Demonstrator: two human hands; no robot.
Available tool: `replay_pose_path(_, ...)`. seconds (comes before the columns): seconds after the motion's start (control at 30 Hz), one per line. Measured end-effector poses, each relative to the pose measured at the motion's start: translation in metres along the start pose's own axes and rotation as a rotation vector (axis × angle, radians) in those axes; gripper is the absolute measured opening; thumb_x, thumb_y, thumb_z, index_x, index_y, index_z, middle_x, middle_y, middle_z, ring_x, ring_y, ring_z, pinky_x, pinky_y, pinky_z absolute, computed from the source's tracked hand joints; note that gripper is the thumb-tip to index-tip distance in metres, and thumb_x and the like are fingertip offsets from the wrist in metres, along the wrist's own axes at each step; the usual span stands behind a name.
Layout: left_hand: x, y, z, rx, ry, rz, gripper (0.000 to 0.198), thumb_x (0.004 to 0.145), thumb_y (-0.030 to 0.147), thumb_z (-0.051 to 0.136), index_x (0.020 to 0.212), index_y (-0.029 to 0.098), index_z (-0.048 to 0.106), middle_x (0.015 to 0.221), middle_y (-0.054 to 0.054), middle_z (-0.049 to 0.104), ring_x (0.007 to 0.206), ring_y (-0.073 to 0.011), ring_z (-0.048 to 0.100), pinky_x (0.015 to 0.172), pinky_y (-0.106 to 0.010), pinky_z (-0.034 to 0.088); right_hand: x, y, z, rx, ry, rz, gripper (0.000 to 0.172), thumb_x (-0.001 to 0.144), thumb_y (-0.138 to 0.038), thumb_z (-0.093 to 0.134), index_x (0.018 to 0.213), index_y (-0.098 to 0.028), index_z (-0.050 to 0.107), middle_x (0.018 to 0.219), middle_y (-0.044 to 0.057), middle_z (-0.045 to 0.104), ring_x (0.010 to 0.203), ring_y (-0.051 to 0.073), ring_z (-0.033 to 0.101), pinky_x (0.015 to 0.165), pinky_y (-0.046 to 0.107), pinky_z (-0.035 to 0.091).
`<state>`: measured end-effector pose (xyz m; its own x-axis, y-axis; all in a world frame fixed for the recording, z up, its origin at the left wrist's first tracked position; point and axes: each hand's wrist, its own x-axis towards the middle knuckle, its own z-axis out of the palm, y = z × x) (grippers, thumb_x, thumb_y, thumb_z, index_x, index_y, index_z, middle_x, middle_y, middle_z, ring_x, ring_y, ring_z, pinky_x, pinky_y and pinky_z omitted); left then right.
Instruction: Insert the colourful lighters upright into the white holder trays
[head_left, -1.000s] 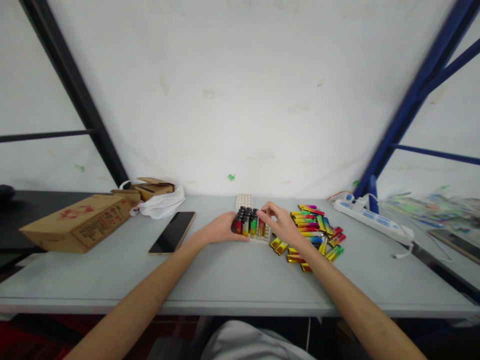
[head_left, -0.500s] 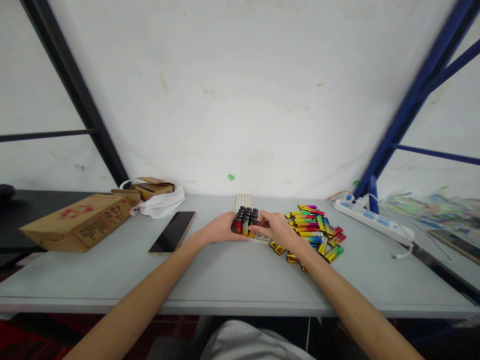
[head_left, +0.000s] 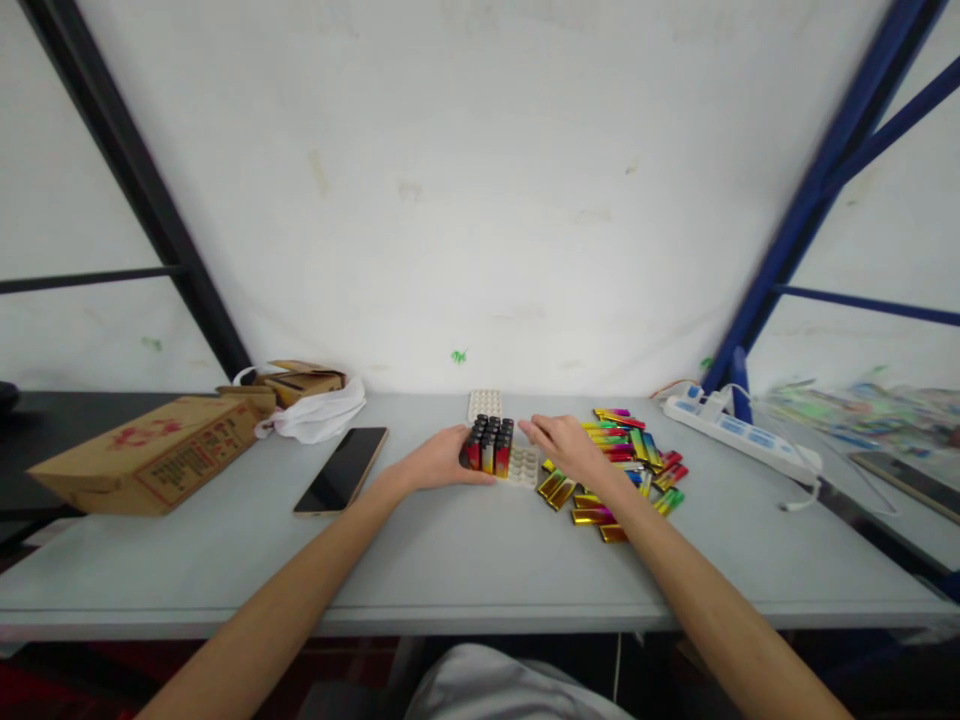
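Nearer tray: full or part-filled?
Part-filled: in the nearer tray, black-topped items stand upright on the left, while bare sockets show on the right.

Black atop the upright cylinders (head_left: pixel 491 447), red and yellow down their fronts; cream on the tray (head_left: pixel 523 467) below, patterned in rows of round hollows. Gold shading into red, green, blue and magenta over the loose sticks (head_left: pixel 637 446). Black on the phone (head_left: pixel 341 470), edged in gold. Brown on the carton (head_left: pixel 161 445), printed in red on top. White on the bag (head_left: pixel 322 412); white with blue panels on the power strip (head_left: pixel 750 437). Pale grey on the table (head_left: pixel 465 560), dark blue on the post (head_left: pixel 817 210).
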<state>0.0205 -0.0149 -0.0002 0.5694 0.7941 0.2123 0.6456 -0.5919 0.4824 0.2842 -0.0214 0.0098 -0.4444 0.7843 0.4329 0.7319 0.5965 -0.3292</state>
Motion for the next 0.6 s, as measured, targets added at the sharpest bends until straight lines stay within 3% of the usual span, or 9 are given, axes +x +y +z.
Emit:
replay_pose_path(0.07,0.0,-0.001,0.001,0.023,0.007,-0.024,0.073,0.068,0.069,0.079,0.116,0.015,0.068,0.11,-0.011,0.073,0.097,-0.0323,0.068,0.088,-0.04,0.054,0.0,0.023,-0.009,-0.094,0.048,0.046,0.038,0.106,-0.04,0.044,0.086,-0.019,0.068,0.077,0.006,0.068,0.07,0.018,0.06,0.071,0.027,0.04)
replay_pose_path(0.17,0.0,-0.001,0.001,0.027,0.015,-0.022,0.073,0.067,0.071,0.079,0.113,0.016,0.068,0.104,-0.01,0.073,0.09,-0.0307,0.068,0.083,-0.04,0.055,-0.002,0.062,-0.019,-0.225,0.013,0.094,0.024,0.1,-0.019,0.05,0.103,-0.014,0.073,0.106,0.015,0.073,0.099,0.024,0.066,0.092,0.032,0.046)
replay_pose_path(0.3,0.001,-0.003,0.001,0.034,0.021,-0.014,0.07,0.066,0.072,0.079,0.108,0.017,0.068,0.1,-0.01,0.073,0.087,-0.03,0.067,0.079,-0.039,0.055,-0.011,0.102,-0.025,-0.35,-0.071,0.268,0.049,0.089,0.003,0.042,0.129,-0.008,0.068,0.134,0.02,0.067,0.124,0.025,0.062,0.109,0.034,0.041)
replay_pose_path(0.4,0.001,-0.005,0.002,0.046,0.017,-0.028,0.068,0.065,0.072,0.078,0.103,0.017,0.068,0.096,-0.011,0.072,0.085,-0.0302,0.067,0.075,-0.038,0.054,-0.016,0.111,-0.027,-0.373,-0.186,0.362,0.056,0.085,0.006,0.04,0.129,-0.01,0.07,0.132,0.018,0.069,0.119,0.025,0.066,0.103,0.032,0.046)
replay_pose_path(0.5,0.002,-0.005,0.002,0.035,0.013,-0.023,0.068,0.065,0.071,0.079,0.106,0.018,0.067,0.099,-0.011,0.072,0.088,-0.0306,0.067,0.076,-0.038,0.054,-0.016,0.11,-0.03,-0.369,-0.266,0.321,0.049,0.085,0.001,0.044,0.121,-0.012,0.075,0.123,0.017,0.073,0.113,0.025,0.07,0.098,0.03,0.048)
replay_pose_path(0.6,0.002,-0.005,0.002,0.025,0.012,-0.024,0.068,0.065,0.071,0.079,0.106,0.018,0.068,0.099,-0.011,0.072,0.089,-0.0315,0.068,0.077,-0.038,0.054,-0.014,0.107,-0.032,-0.375,-0.26,0.288,0.044,0.088,-0.004,0.047,0.119,-0.013,0.076,0.123,0.017,0.073,0.113,0.026,0.069,0.1,0.03,0.047)
